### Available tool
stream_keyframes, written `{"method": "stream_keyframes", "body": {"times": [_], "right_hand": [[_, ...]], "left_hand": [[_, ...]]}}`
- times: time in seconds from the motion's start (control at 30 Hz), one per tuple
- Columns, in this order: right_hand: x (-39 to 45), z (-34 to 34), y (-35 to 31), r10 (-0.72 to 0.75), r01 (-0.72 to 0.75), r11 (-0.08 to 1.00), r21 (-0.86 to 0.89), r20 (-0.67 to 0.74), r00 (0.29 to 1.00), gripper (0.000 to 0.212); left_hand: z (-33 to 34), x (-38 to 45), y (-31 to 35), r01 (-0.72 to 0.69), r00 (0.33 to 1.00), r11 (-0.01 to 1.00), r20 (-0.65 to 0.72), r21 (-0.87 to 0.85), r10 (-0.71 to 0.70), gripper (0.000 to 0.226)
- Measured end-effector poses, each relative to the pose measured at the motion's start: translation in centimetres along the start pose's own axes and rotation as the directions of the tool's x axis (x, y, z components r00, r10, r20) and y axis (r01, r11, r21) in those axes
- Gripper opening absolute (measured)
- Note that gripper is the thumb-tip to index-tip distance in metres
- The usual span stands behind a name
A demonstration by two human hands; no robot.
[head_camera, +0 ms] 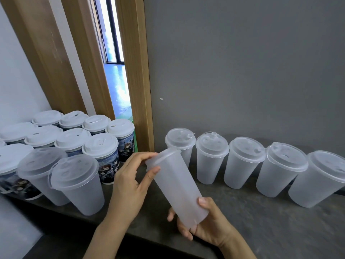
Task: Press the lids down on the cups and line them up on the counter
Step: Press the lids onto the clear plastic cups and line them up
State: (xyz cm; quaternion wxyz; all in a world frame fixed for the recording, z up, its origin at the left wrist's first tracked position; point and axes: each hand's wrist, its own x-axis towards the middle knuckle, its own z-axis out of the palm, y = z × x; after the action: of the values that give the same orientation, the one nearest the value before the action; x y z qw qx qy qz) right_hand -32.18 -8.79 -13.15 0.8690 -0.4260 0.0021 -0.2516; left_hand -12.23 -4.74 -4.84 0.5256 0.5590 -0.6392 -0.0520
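Note:
A frosted translucent plastic cup (177,186) is held tilted above the dark counter (261,221), one end up and to the left. My right hand (203,223) grips its lower end from below. My left hand (130,182) pinches its upper end between thumb and fingers. Whether a lid sits on that end, I cannot tell. Behind it, along the grey wall, a row of several lidded frosted cups (242,161) stands upright in a line running to the right.
At the left stand two more lidded frosted cups (78,182) and several printed paper cups with white lids (100,150), packed close together. A wooden door frame (138,90) rises behind them. The counter's front edge runs below my wrists.

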Motion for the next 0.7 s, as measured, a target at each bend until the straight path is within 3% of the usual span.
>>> {"method": "stream_keyframes", "body": {"times": [0.23, 0.37, 0.6, 0.7], "right_hand": [[0.3, 0.1, 0.0, 0.068, -0.068, 0.998, 0.003, -0.014, 0.998, 0.06], [0.1, -0.1, 0.0, 0.037, -0.038, 0.999, -0.004, -0.116, 0.993, 0.076], [0.5, 0.5, -0.4, 0.031, -0.033, 0.999, -0.018, -0.101, 0.994, 0.065], [0.5, 0.5, -0.5, 0.043, -0.041, 0.999, 0.025, -0.098, 0.994, 0.073]], "left_hand": [[0.0, -0.1, -0.4, -0.027, 0.995, 0.984, -0.087, 0.177, 0.043, 0.033], [0.1, -0.1, -0.4, 0.031, 0.993, 0.973, -0.115, 0.228, -0.005, 0.037], [-0.1, -0.3, -1.5, 0.136, 0.988, 0.99, -0.076, 0.035, -0.133, 0.04], [-0.1, -0.8, -2.0, 0.207, 0.977, 0.977, -0.039, -0.044, -0.209, 0.039]]}}
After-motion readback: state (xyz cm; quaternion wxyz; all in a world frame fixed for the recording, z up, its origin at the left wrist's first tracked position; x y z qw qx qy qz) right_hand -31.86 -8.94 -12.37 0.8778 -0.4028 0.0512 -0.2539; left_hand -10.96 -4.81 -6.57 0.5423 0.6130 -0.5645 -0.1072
